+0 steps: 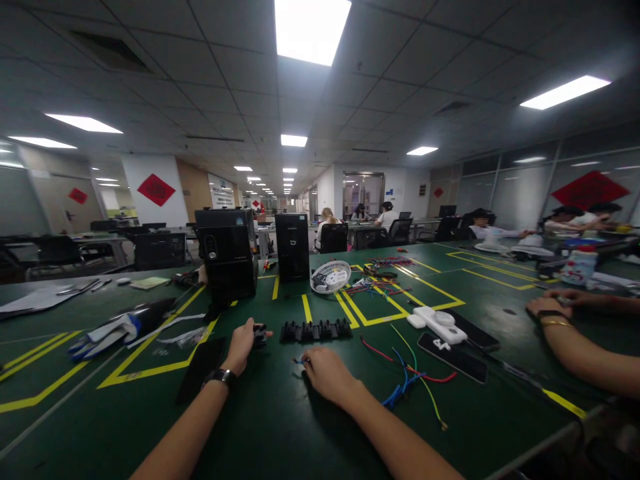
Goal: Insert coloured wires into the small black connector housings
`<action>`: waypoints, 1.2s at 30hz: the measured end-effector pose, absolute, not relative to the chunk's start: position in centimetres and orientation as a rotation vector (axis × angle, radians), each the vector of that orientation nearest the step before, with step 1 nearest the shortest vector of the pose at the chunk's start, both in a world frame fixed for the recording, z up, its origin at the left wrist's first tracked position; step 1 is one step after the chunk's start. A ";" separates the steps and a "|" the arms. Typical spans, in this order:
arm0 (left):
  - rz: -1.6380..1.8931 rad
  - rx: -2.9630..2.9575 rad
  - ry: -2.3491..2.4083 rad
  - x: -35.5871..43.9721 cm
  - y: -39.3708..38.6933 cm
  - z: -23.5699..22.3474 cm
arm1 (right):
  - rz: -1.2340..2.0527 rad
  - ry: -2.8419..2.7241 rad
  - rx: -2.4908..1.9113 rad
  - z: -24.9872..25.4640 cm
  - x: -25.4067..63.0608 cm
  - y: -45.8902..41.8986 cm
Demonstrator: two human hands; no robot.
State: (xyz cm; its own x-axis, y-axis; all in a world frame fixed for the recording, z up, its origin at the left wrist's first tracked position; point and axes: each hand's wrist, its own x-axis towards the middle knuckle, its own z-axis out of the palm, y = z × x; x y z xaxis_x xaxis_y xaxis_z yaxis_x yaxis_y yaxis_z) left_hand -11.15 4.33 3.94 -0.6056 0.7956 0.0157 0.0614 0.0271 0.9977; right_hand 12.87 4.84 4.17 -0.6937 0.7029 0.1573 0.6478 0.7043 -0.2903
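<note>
My left hand (pixel 242 345) is closed around a small black part (pixel 260 336) above the green table. Just right of it lies a row of black plastic blocks (pixel 316 331), apart from both hands. My right hand (pixel 326 375) rests low over the table in front of that row, its fingers pinched together. A short blue-ended wire (pixel 298 361) pokes out from the fingertips; most of it is hidden by the hand. To the right, loose red, blue and yellow-green wires (pixel 411 375) lie in a crossed bunch.
Two black computer towers (pixel 292 248) stand at the back beside a white round basket-like part (pixel 330 277). A white power strip (pixel 440 324) and a phone (pixel 453 357) lie to the right. Gloves (pixel 113 333) lie left. Another person's hands (pixel 553 303) rest at the right edge.
</note>
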 end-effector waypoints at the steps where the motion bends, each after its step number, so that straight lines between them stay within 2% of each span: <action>1: 1.619 0.874 1.732 -11.4 4.6 4.0 | 0.280 -2.667 -1.053 4.1 12.9 5.0; 20: 1.327 0.969 1.940 -15.3 7.6 2.3 | 0.158 -2.672 -0.902 3.5 13.1 5.0; 31: 1.104 1.234 2.282 -18.1 9.0 5.1 | 0.094 -2.669 -0.931 3.2 13.4 5.8; 36: 1.154 1.504 2.195 -16.4 8.8 6.2 | 0.121 -2.673 -0.948 3.6 13.6 5.7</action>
State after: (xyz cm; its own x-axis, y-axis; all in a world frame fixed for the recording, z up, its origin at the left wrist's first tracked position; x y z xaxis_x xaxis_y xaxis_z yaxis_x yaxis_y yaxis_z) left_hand -16.36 8.83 6.18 -0.4408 0.8687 0.2259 0.6787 0.1579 0.7172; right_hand 13.58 5.72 3.59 -0.7366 0.6273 0.2528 0.6019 0.7785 -0.1782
